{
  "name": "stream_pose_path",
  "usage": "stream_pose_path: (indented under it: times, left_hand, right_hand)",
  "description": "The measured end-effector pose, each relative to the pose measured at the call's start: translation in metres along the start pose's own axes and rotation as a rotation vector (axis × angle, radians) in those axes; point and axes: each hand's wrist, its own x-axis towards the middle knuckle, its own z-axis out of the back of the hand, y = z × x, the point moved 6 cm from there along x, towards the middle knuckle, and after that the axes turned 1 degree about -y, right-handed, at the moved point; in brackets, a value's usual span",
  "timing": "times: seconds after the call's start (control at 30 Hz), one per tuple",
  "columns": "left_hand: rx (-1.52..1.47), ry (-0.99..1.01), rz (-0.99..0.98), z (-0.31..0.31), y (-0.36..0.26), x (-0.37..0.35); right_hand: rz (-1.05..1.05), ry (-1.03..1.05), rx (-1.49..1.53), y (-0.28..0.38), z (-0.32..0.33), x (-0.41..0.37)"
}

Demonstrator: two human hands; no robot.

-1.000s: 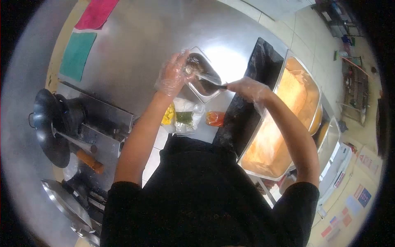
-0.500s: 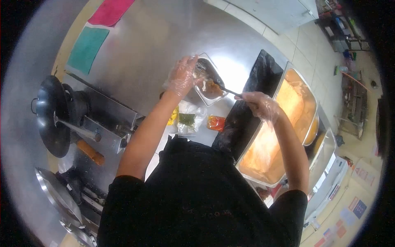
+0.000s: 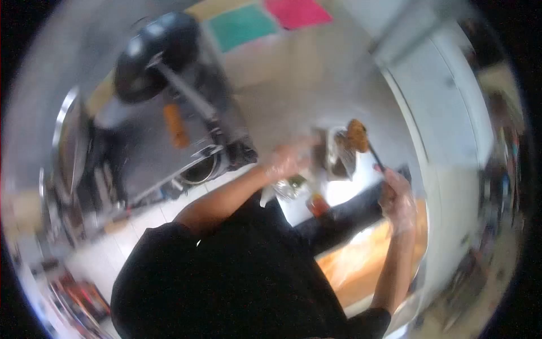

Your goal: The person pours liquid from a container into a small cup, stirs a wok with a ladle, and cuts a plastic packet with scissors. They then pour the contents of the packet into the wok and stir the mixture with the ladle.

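Observation:
In a clear plastic glove, my right hand (image 3: 397, 195) grips the dark handle of a utensil (image 3: 376, 158). A rough brown lump of food (image 3: 357, 135) sits at its far end, overlapping the edge of a small metal pan (image 3: 351, 166) in this view. My left hand (image 3: 289, 161), also gloved, is to the left of the pan, its fingers smeared by motion. Below that hand are a clear plastic packet with green contents (image 3: 292, 185) and a red-orange packet (image 3: 318, 205).
Black plastic (image 3: 350, 216) lies between the packets and a large tray's orange-brown contents (image 3: 344, 263). At upper left stand a dark wok (image 3: 152, 62), a metal handle (image 3: 183, 90) and a wooden handle (image 3: 175, 125). Green (image 3: 243, 27) and pink (image 3: 298, 12) cloths lie on the steel counter.
The whole view has turned and shifted. The brown lump on the utensil was inside the pan and is now at its edge. My left hand has moved away from the pan.

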Motion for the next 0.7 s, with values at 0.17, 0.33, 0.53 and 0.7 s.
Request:
stream_pose_path:
  times: [0.17,0.33,0.53,0.7]
  left_hand:
    - [-0.248,0.385,0.324,0.015,0.041,-0.13]
    - [-0.355,0.366,0.648,0.082,0.07,-0.25]
    - [-0.386,0.027,0.86,0.127,0.208,-0.407]
    - [-0.139,-0.134,1.056,0.095,0.379,-0.612]
  right_hand:
    - [0.209,0.189,-0.1,0.093,-0.121,0.02]
    - [0.34,0.411,-0.076,0.164,-0.27,0.01]
    - [0.533,0.448,-0.184,0.204,-0.433,-0.02]
    - [0.81,0.36,-0.564,0.202,-0.535,-0.016]
